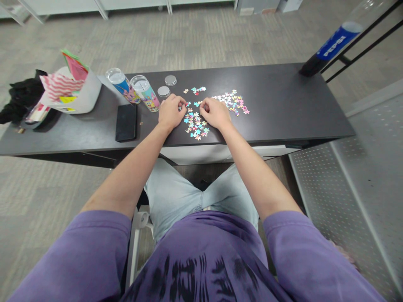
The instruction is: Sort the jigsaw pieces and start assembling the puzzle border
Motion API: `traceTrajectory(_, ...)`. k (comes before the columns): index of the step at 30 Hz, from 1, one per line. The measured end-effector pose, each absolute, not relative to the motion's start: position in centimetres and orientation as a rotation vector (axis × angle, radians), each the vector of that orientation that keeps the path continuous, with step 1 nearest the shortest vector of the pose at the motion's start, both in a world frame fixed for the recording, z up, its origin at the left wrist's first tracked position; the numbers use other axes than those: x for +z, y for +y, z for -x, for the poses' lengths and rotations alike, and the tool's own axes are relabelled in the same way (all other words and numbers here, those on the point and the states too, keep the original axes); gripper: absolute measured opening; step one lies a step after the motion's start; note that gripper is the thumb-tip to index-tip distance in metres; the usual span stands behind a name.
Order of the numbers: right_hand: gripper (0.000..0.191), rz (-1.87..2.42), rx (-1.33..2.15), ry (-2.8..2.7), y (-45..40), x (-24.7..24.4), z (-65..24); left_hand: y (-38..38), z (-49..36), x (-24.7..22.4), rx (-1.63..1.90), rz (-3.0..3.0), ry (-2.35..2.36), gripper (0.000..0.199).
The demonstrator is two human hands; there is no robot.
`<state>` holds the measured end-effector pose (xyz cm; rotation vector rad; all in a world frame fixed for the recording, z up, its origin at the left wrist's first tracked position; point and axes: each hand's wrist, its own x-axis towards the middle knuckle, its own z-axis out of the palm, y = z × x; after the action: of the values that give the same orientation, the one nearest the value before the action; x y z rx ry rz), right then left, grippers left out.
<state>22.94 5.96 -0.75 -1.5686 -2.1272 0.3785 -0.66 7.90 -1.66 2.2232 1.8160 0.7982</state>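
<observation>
My left hand (171, 112) rests on the dark tabletop with its fingers curled in a pinch. A small puzzle piece (180, 108) shows at its thumb and forefinger. Across a narrow gap, my right hand (215, 112) is closed too, its fingertips pressed together; what they hold, if anything, is hidden. Between and below the hands lies a loose heap of colourful puzzle pieces (195, 124). Another spread of pieces (234, 101) is to the right of my right hand. A small cluster (199, 89) lies beyond both hands, with a single piece (186, 91) beside it.
Two clear-topped printed cylinders (148, 96) (124, 87) stand left of my left hand, near two round metal lids (164, 91) (170, 80). A black phone (126, 123) lies closer. A white bin (91, 94) is further left. A Pepsi bottle (333, 47) stands at the far right corner.
</observation>
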Motion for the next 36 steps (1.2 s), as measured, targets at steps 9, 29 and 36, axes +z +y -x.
traceTrajectory(9,0.015,1.581,0.383,-2.134,5.84,-0.43,-22.92,8.13,0.77,-1.84,0.801,-2.211,1.833,0.025)
traceTrajectory(29,0.016,1.573,0.374,-2.114,5.97,-0.69,-22.99,8.24,0.9,-1.82,0.84,-2.232,1.757,0.038)
traceTrajectory(36,0.017,1.583,0.367,-2.131,5.99,-0.63,-23.06,8.14,0.81,-2.01,0.881,-2.186,1.83,0.015)
